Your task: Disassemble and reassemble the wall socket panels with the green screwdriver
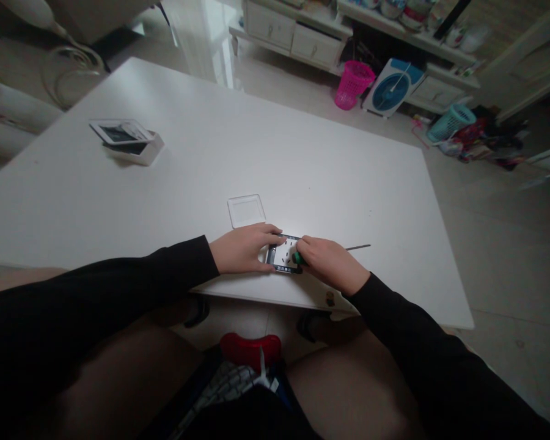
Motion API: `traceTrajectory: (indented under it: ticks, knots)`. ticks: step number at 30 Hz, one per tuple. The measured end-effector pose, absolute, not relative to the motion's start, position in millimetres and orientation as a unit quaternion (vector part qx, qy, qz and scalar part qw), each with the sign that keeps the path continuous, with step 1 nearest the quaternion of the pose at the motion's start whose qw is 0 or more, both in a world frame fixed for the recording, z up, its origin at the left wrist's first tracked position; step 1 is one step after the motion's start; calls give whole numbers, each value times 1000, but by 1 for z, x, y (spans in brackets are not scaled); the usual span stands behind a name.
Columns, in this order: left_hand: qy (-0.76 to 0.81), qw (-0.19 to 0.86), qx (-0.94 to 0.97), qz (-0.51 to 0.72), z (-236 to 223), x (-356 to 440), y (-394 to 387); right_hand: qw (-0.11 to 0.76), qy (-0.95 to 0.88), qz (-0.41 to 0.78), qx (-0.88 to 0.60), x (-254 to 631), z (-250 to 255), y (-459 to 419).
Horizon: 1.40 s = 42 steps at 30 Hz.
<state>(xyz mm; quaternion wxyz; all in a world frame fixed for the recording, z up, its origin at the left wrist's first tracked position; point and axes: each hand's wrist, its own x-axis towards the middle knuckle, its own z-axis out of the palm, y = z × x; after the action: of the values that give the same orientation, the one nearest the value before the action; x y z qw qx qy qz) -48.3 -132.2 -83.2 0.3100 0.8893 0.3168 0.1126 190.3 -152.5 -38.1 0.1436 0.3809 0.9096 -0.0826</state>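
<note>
Near the close edge of a white table (325, 171), a flat device (281, 252) is gripped at its left end between the parted thumb and fingers of the left hand (247, 245). Over its right side, a green object (297, 257) is clasped in the curled right hand (327, 258). The device's pale, dark-bordered face is dotted with black marks. Beyond, a shallow white tray (247, 211) is seen.

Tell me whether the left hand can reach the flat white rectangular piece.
Probably yes: nothing visible stands between the left hand and the white rectangular piece, though that hand is occupied with the slotted panel.
</note>
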Motion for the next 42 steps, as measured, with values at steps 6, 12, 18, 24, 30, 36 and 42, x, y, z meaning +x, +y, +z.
traceTrajectory:
  ticks: [6, 12, 18, 24, 30, 36, 42]
  knots:
    - [317, 303, 892, 108, -81, -47, -133, 148, 897, -90, 407, 188, -37, -153]
    - [321, 293, 894, 103, -82, -47, -133, 138, 887, -99, 429, 186, -41, -158]
    - [320, 290, 896, 99, -80, -46, -133, 140, 900, -70, 407, 185, -41, -160]
    - [316, 289, 898, 99, -82, -46, -133, 114, 893, -134, 414, 191, -36, -154]
    - [317, 290, 896, 108, -85, -47, -133, 31, 860, -185, 474, 203, -38, -148]
    - [321, 290, 895, 105, -83, -47, -134, 39, 841, -228, 489, 198, -41, -149]
    - [321, 294, 895, 102, -82, -46, -134, 57, 841, -201, 498, 195, -45, -153]
